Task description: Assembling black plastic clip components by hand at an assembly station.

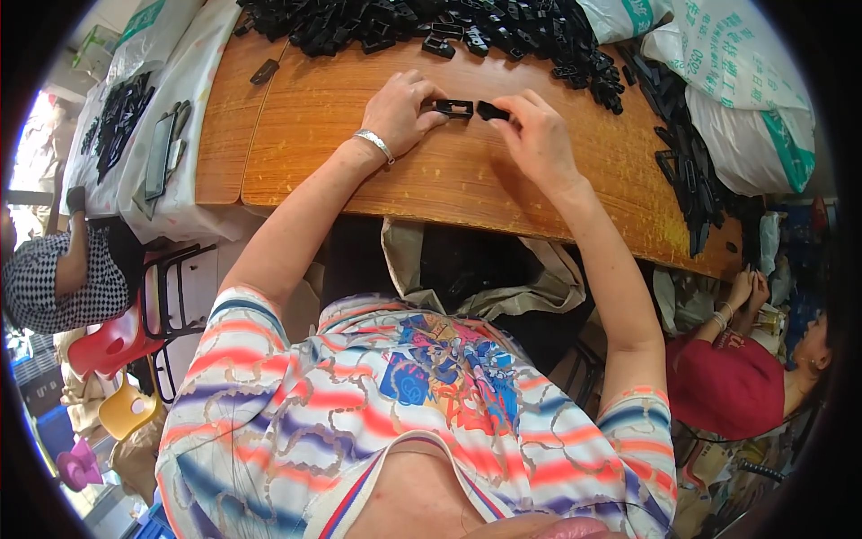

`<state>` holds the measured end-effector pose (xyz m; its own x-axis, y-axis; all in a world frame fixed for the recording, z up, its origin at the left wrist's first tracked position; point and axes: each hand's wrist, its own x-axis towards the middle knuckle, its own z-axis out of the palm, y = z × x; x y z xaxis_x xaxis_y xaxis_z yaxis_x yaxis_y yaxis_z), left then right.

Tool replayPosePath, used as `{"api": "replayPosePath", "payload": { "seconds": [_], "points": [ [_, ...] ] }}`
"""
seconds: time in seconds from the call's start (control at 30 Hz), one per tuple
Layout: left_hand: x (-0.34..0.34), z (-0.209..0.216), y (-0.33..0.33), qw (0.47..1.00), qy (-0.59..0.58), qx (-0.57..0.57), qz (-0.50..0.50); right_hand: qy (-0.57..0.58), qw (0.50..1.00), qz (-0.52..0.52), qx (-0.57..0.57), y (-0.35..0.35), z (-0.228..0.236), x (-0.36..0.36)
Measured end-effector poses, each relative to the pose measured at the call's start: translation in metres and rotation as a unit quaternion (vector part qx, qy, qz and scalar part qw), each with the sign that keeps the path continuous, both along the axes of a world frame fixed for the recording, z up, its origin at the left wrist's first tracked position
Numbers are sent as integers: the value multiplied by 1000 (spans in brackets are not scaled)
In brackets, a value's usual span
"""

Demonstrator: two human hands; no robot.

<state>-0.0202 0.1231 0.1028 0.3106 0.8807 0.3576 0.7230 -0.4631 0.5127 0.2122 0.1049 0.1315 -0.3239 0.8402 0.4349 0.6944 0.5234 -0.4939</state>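
Observation:
Over the middle of the wooden table point(332, 180), my left hand point(401, 112) pinches a small black rectangular plastic frame point(460, 109) by its left end. An opening shows through the frame's middle. My right hand point(541, 135) grips a smaller black plastic piece point(489, 110) between thumb and fingers, just right of the frame. A narrow gap separates the two parts. Beyond my hands, a large heap of similar black plastic parts point(431, 27) covers the far side of the table. Below the table edge, a beige sack point(404, 260) hangs open at my lap with dark contents.
A lone black part point(265, 72) lies at the left. More black parts point(691, 180) line the right edge beside white sacks point(754, 126). Co-workers sit at left point(63, 278) and right point(727, 386). Red point(108, 341) and yellow point(130, 409) chairs stand lower left.

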Motion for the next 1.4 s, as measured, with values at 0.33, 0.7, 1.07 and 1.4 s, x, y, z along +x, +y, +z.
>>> {"api": "replayPosePath", "payload": {
  "seconds": [0.33, 0.7, 1.07, 1.4],
  "points": [
    [0, -1, 0, 1000, -17, 7, -1, -54, 997, 60, 21, 16, -2, -36],
    [-1, 1, 2, 1000, -10, -13, -6, -126, 989, 67, 35, 16, -2, -37],
    [-18, 4, 24, 974, -5, -136, -180, -63, 994, 46, 73, -4, -16, -28],
    [5, 11, 89, 979, 156, 127, 36, -75, 991, 107, -42, -144, -1, 15]
  ]
}}
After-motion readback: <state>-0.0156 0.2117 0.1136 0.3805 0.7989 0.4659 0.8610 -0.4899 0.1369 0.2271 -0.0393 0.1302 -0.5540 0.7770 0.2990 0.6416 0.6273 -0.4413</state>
